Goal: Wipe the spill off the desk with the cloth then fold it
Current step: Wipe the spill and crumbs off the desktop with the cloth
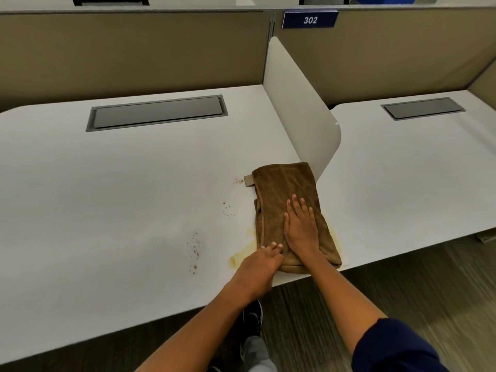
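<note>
Brown cloth (284, 200) lies folded long on the white counter (134, 183), near the front edge, just beside the curved white divider (300, 103). My right hand (300, 226) is flat on it, fingers spread, palm pressing down. My left hand (264, 257) rests at the cloth's near left corner, fingertips touching the edge; can't tell if it's pinching. Yellow spill (239, 255) shows at both sides of the cloth. Brown specks (196, 251) on the counter to the left.
</note>
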`<action>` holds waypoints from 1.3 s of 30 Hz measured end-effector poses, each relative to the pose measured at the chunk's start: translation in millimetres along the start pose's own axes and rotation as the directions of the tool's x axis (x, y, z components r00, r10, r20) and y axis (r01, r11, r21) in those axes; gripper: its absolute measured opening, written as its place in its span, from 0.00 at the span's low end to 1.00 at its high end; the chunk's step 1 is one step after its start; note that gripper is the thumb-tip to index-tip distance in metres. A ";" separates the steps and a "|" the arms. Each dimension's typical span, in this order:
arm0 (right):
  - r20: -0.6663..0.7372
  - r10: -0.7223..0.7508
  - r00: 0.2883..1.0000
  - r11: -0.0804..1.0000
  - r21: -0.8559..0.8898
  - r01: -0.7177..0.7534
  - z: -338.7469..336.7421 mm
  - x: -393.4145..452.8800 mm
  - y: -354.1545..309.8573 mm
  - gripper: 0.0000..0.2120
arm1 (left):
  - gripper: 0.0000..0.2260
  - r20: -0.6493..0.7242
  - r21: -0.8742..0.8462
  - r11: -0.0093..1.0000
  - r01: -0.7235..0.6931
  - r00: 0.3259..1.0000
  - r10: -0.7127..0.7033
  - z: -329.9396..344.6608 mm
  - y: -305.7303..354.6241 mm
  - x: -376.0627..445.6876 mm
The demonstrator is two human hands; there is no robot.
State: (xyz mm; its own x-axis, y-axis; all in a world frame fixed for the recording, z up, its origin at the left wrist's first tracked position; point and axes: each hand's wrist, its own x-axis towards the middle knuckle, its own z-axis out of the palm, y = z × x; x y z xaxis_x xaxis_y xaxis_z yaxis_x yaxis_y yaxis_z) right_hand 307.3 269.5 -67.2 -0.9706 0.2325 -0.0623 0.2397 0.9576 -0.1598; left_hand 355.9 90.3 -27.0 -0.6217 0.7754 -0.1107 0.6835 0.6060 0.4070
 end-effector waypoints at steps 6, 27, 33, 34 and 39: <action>-0.004 0.029 1.000 1.000 -0.001 -0.029 0.0 -14.7 -5.0 0.25 | 0.24 0.009 0.006 0.999 -0.032 0.999 0.032 3.2 -13.5 -12.3; -0.034 0.081 0.996 0.997 0.009 -0.080 2.8 -10.2 -12.0 0.43 | 0.41 -0.291 0.007 0.821 0.570 0.787 -0.544 -54.8 -219.2 -65.8; -0.065 0.112 0.992 0.989 0.102 -0.105 2.8 -1.6 -17.2 0.26 | 0.41 -0.299 0.023 0.814 0.580 0.781 -0.549 -50.2 -222.1 -63.6; -0.078 0.113 0.991 0.987 0.125 -0.102 3.1 -0.7 -18.5 0.24 | 0.41 -0.303 0.025 0.813 0.582 0.779 -0.549 -49.5 -222.7 -63.8; -0.148 0.120 0.982 0.962 0.263 -0.078 2.9 -1.1 -24.1 0.18 | 0.41 -0.300 0.036 0.806 0.590 0.776 -0.555 -46.9 -224.8 -65.0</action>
State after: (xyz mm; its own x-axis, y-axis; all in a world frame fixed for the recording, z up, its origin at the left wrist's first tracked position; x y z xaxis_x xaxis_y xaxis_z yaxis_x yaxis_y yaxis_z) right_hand 302.7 245.7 -66.2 -0.9273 0.3684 0.0657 0.3119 0.8579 -0.4083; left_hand 224.8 -104.7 -68.8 -0.9763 0.2127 -0.0399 0.1982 0.9528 0.2298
